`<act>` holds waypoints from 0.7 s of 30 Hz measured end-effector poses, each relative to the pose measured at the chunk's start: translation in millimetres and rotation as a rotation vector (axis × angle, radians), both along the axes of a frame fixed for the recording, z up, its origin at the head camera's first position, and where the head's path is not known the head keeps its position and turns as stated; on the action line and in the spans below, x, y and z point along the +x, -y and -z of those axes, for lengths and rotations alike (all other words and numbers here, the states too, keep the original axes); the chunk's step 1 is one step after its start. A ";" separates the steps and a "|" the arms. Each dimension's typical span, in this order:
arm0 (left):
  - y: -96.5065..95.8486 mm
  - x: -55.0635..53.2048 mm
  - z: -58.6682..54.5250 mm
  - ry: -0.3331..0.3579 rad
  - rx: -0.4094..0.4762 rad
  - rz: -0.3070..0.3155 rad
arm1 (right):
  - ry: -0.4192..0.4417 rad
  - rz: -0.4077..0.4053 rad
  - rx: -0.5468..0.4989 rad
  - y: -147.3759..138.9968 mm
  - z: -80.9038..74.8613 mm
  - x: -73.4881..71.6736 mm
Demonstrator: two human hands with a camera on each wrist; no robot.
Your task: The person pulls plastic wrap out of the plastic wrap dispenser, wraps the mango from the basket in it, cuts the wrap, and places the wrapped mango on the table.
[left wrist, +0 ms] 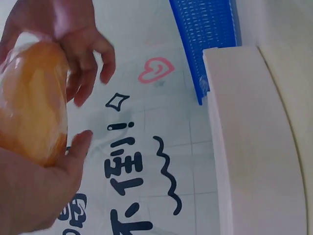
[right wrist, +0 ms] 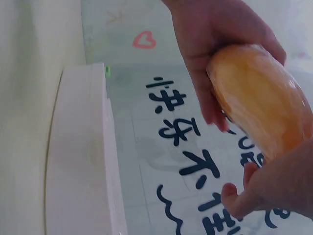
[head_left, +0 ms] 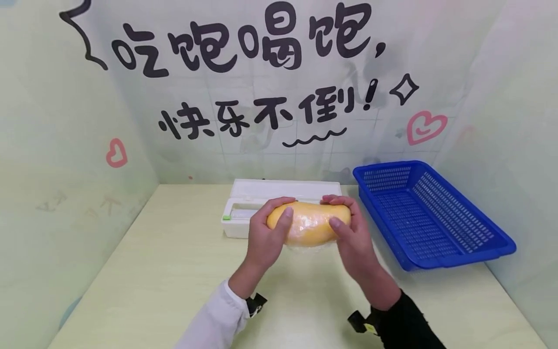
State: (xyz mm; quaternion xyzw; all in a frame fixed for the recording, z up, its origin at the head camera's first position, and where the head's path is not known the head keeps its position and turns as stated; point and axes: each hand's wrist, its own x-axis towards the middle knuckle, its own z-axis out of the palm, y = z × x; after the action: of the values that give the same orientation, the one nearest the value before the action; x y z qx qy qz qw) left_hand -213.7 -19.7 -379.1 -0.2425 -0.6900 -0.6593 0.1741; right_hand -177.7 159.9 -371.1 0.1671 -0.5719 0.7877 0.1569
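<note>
A smooth yellow-orange oblong fruit (head_left: 311, 224), its exact kind unclear, is wrapped in glossy clear cling film and held up above the table. A loose edge of film hangs below it in the head view. My left hand (head_left: 268, 235) grips one end, thumb on the near face and fingers over the top. The other end is held by my right hand (head_left: 355, 237) in the same way, its thumb pressing the film. In the left wrist view the fruit (left wrist: 36, 103) sits between both hands; the right wrist view shows creases in its film (right wrist: 264, 98).
Behind the hands stands a white cling film dispenser (head_left: 237, 229) with its lid (head_left: 287, 188) raised and a roll partly visible inside. A blue perforated plastic basket (head_left: 436, 218) sits at the right of the pale wooden table (head_left: 174, 271). Lettered sheeting (head_left: 196, 165) encloses the back and sides.
</note>
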 end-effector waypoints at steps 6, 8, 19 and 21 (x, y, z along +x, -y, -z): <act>31.0 2.4 -18.5 -0.039 -0.268 0.334 | -0.091 -0.133 0.424 -40.2 -6.0 7.7; 40.9 2.9 -22.0 -0.052 -0.360 0.374 | -0.112 -0.110 0.561 -49.1 -4.7 9.0; 67.6 -6.4 20.6 -0.029 -0.695 0.365 | -0.195 0.027 1.086 -55.9 40.6 8.9; 68.1 -8.1 33.5 0.015 -0.717 0.366 | -0.208 0.010 1.092 -53.3 52.3 7.2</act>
State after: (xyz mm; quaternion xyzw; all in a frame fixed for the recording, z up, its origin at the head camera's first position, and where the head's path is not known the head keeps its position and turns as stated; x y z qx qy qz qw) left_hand -221.8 -87.8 -412.6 -0.4021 -0.8229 -0.3987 -0.0467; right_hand -170.5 213.2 -423.4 0.2981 -0.8795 0.3553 0.1069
